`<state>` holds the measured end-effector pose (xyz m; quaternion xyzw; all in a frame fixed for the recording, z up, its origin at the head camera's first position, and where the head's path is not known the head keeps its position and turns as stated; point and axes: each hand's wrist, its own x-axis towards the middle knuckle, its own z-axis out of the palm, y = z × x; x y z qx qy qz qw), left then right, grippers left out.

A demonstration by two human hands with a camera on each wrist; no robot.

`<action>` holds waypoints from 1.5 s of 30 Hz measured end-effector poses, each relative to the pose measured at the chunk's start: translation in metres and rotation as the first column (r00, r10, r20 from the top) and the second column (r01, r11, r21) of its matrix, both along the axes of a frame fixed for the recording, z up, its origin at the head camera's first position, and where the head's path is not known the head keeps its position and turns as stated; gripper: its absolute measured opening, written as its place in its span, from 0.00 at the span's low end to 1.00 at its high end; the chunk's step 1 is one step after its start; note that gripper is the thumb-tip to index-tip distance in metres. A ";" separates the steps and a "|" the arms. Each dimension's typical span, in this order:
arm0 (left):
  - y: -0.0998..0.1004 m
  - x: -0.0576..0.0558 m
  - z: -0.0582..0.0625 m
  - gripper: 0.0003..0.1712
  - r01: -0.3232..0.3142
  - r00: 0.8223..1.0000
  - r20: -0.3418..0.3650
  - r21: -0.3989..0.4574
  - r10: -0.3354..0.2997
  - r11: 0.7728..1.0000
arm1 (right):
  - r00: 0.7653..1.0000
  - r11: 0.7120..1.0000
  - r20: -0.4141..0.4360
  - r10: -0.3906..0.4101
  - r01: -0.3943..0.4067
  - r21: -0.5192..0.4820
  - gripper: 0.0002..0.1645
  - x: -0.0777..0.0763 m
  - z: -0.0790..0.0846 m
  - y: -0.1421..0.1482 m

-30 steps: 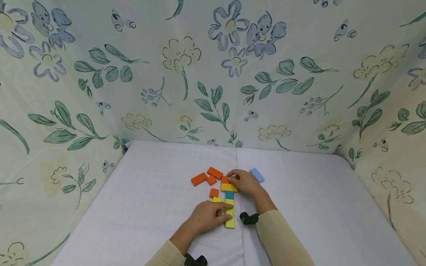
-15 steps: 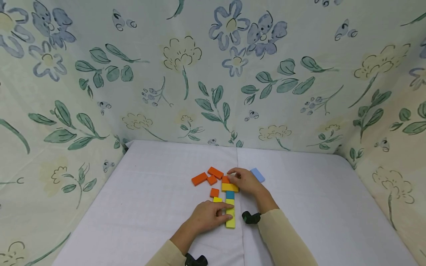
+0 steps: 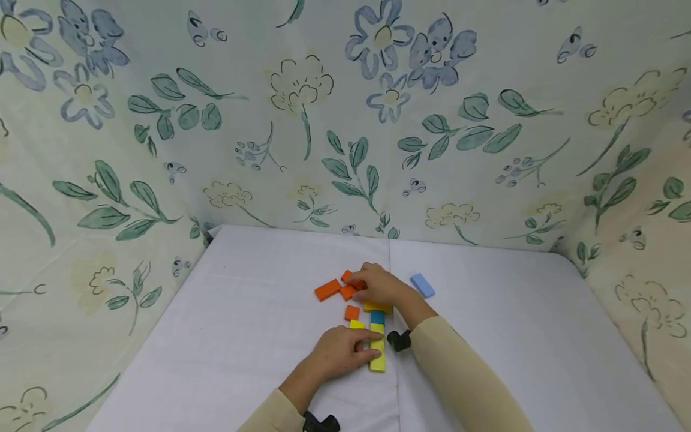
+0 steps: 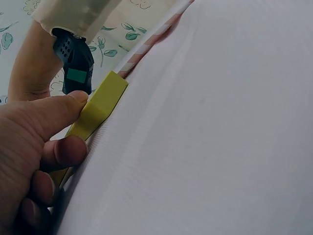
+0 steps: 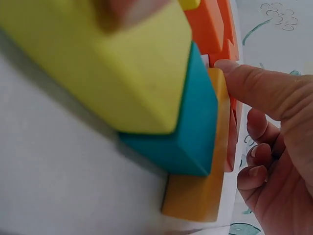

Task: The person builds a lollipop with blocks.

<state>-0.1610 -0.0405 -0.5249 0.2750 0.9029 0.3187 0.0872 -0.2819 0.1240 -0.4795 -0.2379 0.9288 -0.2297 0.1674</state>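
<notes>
The orange rectangular block (image 3: 358, 284) lies on the white cloth-covered surface (image 3: 259, 324), between the right hand (image 3: 380, 284)'s thumb and index; clamping cannot be told. Left hand (image 3: 335, 349) rests parted fingers on a yellow rectangular block (image 3: 378, 365). Orange block judged light, stiff; hold long sides.

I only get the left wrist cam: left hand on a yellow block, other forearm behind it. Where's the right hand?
Observer: Head view has it: the right hand is over at the cluster of orange blocks.

Operator: Copy. And past the yellow block, toward that hand, what's there?

Observer: The right wrist view shows a teal block sitting between it and an amber block.
</notes>
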 end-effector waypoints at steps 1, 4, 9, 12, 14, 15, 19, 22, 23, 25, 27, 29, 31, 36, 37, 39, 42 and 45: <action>0.000 0.000 0.000 0.20 0.002 1.000 -0.002 0.003 -0.002 1.000 | 1.000 1.000 -0.002 0.009 -0.009 0.012 0.18 0.000 0.000 -0.002; 0.000 -0.001 0.000 0.20 0.007 1.000 -0.006 0.007 -0.007 1.000 | 1.000 0.999 -0.005 0.011 -0.010 0.031 0.17 0.000 0.000 -0.006; 0.000 -0.001 0.000 0.20 0.009 1.000 -0.004 0.000 -0.009 1.000 | 1.000 1.000 -0.003 0.016 -0.016 0.020 0.17 0.001 -0.001 -0.009; 0.000 0.000 0.000 0.20 0.005 1.000 0.004 -0.002 -0.005 1.000 | 1.000 1.000 0.017 -0.002 0.003 -0.015 0.17 0.003 0.002 -0.008; 0.000 0.000 0.000 0.20 0.001 1.000 0.009 -0.002 -0.001 1.000 | 0.999 0.999 0.029 -0.036 0.037 -0.037 0.17 0.004 0.004 -0.006; -0.001 0.000 0.000 0.20 -0.003 1.000 0.013 -0.003 0.003 1.000 | 0.997 0.997 0.034 -0.062 0.064 -0.050 0.17 0.004 0.004 -0.004; 0.000 0.000 -0.001 0.20 -0.015 1.000 0.020 -0.019 0.015 1.000 | 0.982 0.980 0.075 -0.174 0.180 -0.085 0.18 0.004 0.008 0.011; 0.000 0.000 -0.001 0.20 -0.020 1.000 0.022 -0.034 0.021 0.999 | 0.970 0.965 0.088 -0.229 0.238 -0.111 0.18 0.005 0.009 0.024; 0.001 0.000 -0.001 0.20 -0.022 0.999 0.024 -0.037 0.023 0.999 | 0.966 0.961 0.084 -0.246 0.254 -0.113 0.18 0.006 0.009 0.029; 0.001 0.000 -0.001 0.20 -0.026 0.999 0.025 -0.042 0.027 0.999 | 0.957 0.951 0.074 -0.281 0.288 -0.115 0.18 0.007 0.007 0.039; 0.002 0.001 0.000 0.20 -0.031 0.999 0.031 -0.045 0.033 0.998 | 0.945 0.941 0.074 -0.318 0.324 -0.096 0.19 0.008 0.004 0.048; 0.002 0.001 0.002 0.21 -0.038 0.998 0.046 -0.049 0.040 0.998 | 0.930 0.929 0.084 -0.358 0.363 -0.069 0.19 0.009 0.000 0.056; 0.002 0.002 0.004 0.21 -0.043 0.997 0.058 -0.051 0.046 0.998 | 0.920 0.921 0.099 -0.380 0.386 -0.047 0.19 0.009 -0.004 0.061; 0.003 0.002 0.004 0.21 -0.051 0.997 0.063 -0.052 0.054 0.997 | 0.905 0.909 0.126 -0.406 0.414 -0.045 0.20 0.010 -0.011 0.066; 0.003 0.002 0.004 0.21 -0.051 0.997 0.062 -0.052 0.054 0.997 | 0.904 0.908 0.127 -0.408 0.416 -0.047 0.20 0.010 -0.012 0.066; 0.003 0.002 0.004 0.21 -0.050 0.997 0.062 -0.051 0.053 0.997 | 0.903 0.906 0.122 -0.412 0.421 -0.052 0.19 0.011 -0.014 0.065; 0.003 0.002 0.004 0.21 -0.045 0.997 0.056 -0.048 0.048 0.998 | 0.911 0.911 0.096 -0.402 0.408 -0.057 0.17 0.012 -0.017 0.065; 0.003 0.002 0.004 0.21 -0.043 0.998 0.042 -0.045 0.045 0.998 | 0.914 0.912 0.089 -0.396 0.403 -0.078 0.15 0.013 -0.020 0.064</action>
